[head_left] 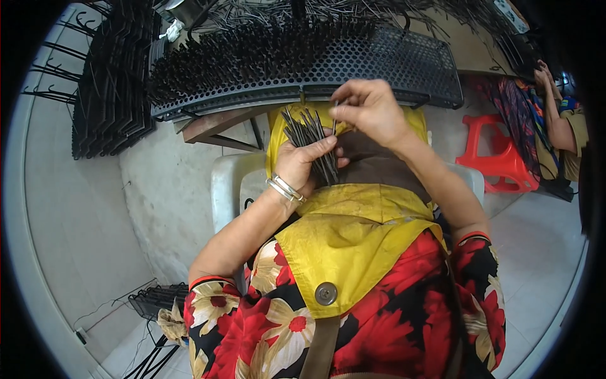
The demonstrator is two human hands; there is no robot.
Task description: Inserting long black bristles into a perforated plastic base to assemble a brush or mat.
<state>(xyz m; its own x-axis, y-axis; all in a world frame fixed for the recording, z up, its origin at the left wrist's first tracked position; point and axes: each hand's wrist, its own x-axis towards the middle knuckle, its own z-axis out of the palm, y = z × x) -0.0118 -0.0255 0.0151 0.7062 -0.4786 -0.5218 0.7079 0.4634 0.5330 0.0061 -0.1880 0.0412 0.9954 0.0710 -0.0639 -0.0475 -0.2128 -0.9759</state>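
Observation:
A bundle of thin dark metal rods (309, 131) is wrapped in my left hand (303, 159), above my lap. My right hand (371, 114) is raised beside it, with thumb and forefinger pinching a single rod (335, 120) near its upper end. That rod stands upright next to the bundle, close to my left fingertips. Just beyond my hands lies a black perforated metal rack (404, 63). Many similar dark rods (252, 54) stand upright in its holes over the left and middle parts, and the holes at its right end show bare.
Stacked black racks (110, 88) lean at the far left. More loose rods (353, 9) lie behind the rack on the table. A red plastic stool (495, 151) and another person's arm (558, 123) are at the right. My yellow apron (360, 221) covers my lap.

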